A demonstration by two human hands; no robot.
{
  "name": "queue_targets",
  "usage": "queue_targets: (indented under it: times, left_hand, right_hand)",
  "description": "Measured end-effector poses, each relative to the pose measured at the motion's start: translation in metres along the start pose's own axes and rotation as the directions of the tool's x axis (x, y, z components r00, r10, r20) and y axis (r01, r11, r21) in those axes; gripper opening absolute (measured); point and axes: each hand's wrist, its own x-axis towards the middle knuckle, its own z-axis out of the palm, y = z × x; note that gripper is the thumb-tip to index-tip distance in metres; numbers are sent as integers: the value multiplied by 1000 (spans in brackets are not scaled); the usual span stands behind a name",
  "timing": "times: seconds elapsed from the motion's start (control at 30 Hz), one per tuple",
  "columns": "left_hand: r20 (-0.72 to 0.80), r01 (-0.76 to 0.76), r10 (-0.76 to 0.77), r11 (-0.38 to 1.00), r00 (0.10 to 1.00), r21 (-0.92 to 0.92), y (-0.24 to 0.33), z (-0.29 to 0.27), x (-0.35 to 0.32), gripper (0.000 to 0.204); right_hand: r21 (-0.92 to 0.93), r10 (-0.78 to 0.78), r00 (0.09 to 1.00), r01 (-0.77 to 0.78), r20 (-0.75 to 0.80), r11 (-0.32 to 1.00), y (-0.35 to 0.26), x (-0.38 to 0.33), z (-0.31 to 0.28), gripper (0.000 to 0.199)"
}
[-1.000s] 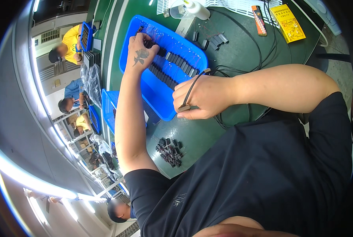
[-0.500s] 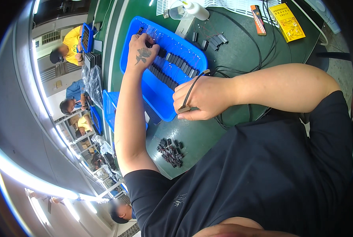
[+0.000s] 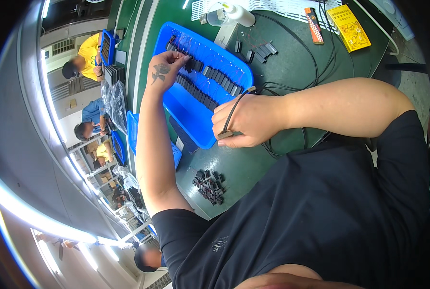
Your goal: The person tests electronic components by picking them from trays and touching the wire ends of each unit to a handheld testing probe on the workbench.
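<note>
The left hand (image 3: pixel 164 67) reaches out over the blue tray (image 3: pixel 186 125), and its fingertips are pinched narrowly on a small dark part at the near end of the rows of black parts (image 3: pixel 210 82) that lie in lines across the tray floor. Against the picture of a second ago the hand sits a little farther along the row, toward twelve o'clock, with the fingers now closed at the row instead of lying flat over it; I judge that it has just taken hold of one piece, so a pick from the tray is under way rather than done. The right hand (image 3: pixel 246 120) has hardly moved: it rests at the tray's three o'clock edge, its grip closed on a thin black cable (image 3: pixel 234 108) that arches up from the fist, with a small pale plug end showing below the thumb. At six o'clock from that hand a loose heap of small black pieces (image 3: pixel 209 185) lies on the green counter (image 3: pixel 292 67), apart from the tray. More black cables (image 3: pixel 316 62) loop over the counter at one o'clock, near a few black clips (image 3: pixel 263 50), a white bottle (image 3: pixel 239 14), a yellow booklet (image 3: pixel 348 21) and an orange-and-black tool (image 3: pixel 313 24). Other people sit at work far off at nine o'clock.
</note>
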Motion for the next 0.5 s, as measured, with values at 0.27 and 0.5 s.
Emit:
queue_targets:
  times: [0.27, 0.5]
  left_hand:
    - [-93, 63, -98, 945, 991, -322, -13, -22, -25, 19]
    - [-180, -53, -43, 865, 983, -498, -12, -33, -91, 15]
  right_hand:
    - [3, -1, 1000, 1, 4, 1000, -2, 2, -3, 9]
    - [92, 32, 996, -39, 84, 995, -8, 4, -10, 6]
